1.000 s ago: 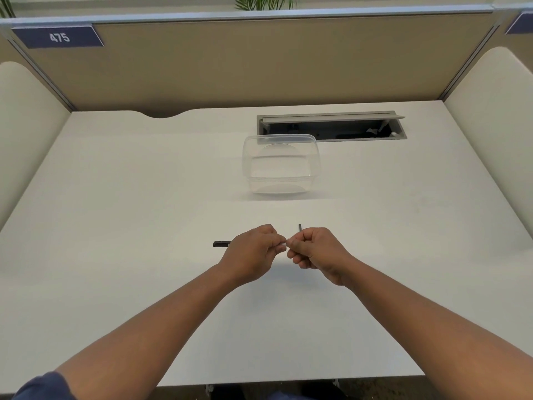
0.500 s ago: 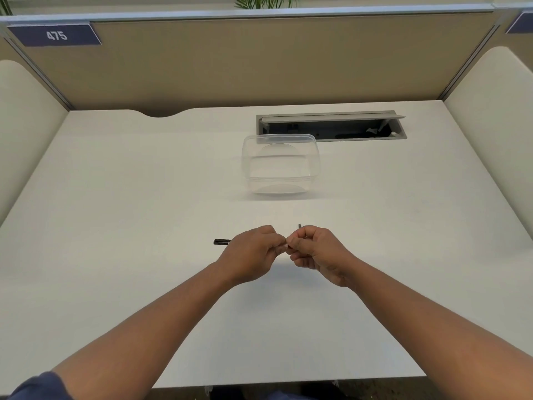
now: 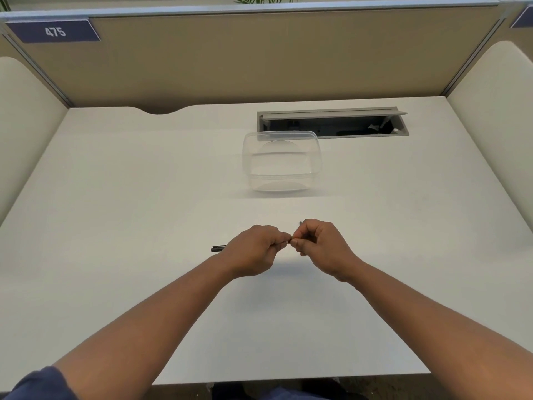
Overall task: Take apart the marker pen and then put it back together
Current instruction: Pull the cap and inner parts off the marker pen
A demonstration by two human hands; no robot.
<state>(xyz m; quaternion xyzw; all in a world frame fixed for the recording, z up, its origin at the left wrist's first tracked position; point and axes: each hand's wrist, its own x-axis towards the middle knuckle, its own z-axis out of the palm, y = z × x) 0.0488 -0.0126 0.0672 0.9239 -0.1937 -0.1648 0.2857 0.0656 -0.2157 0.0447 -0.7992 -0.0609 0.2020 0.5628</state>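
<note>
While the marker pen (image 3: 218, 248) is held just above the near middle of the tabletop (image 3: 144, 197), its dark end pokes out left of the left hand (image 3: 255, 251), whose grip is clenched around the barrel. To the right, the right hand (image 3: 318, 249) pinches a small part at the pen's other end, fingertips almost touching the left's. Whether that part is coming off or going back on I cannot tell, so the task looks somewhere midway, with the clear container (image 3: 281, 161) farther back holding nothing visible.

A clear tub (image 3: 281, 161) stands on the white bench (image 3: 129, 197), just before an open cable tray (image 3: 331, 122). Sign (image 3: 54, 31) reads 475.
</note>
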